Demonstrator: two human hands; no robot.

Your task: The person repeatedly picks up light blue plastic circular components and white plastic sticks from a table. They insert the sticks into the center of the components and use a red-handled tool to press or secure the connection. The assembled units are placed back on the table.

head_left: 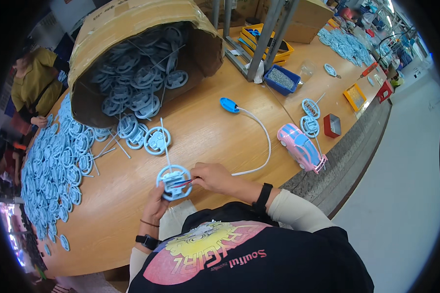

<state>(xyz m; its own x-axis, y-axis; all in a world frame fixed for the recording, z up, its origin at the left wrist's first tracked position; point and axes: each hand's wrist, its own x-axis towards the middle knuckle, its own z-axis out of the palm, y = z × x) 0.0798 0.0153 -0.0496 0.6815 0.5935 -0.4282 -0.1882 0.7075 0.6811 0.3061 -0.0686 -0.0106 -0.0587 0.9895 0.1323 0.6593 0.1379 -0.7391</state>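
A light-blue toy steering-wheel controller (pixel 174 191) is held upright just above the near edge of the table, its open back with the inner parts facing me. A thin pale rod sticks up from its top. My left hand (pixel 155 201) grips its lower left rim. At its right side my right hand (pixel 211 177) is closed in a pinch on thin red and blue wires (pixel 183 183) that cross the middle of the controller. The fingertips partly hide the wires' ends. Just beyond lies another light-blue steering-wheel controller (pixel 156 141).
A tipped cardboard box (pixel 83 53) spills controllers beside a large pile (pixel 58 166) at left. To the right are a blue oval piece (pixel 228 105) on a white cable, a pink toy car (pixel 300 146), a blue bin (pixel 281 80) and a red box (pixel 332 125). Another person (pixel 34 88) works far left.
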